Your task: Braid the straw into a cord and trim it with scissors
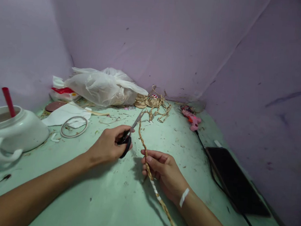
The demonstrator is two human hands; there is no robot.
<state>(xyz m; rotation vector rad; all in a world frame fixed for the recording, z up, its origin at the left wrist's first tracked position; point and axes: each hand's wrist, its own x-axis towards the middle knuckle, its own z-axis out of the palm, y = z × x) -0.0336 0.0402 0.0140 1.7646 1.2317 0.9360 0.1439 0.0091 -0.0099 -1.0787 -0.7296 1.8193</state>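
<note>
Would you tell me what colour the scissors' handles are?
The handles are black, best seen in the head view.

Single view, head-worn: looks forward and down from the person's side of the table (109,208). Both forearms enter from the lower corners; hands (left (110,143), right (162,169)) near mid-frame, fairly close. Beyond them, the bag (99,86) at the table's far end, then the purple wall (157,39) filling the upper frame. Side walls slant in at left and right. White pot (29,129) near, cut by left edge; phone (235,181) lower right. No second view to share any part.
</note>
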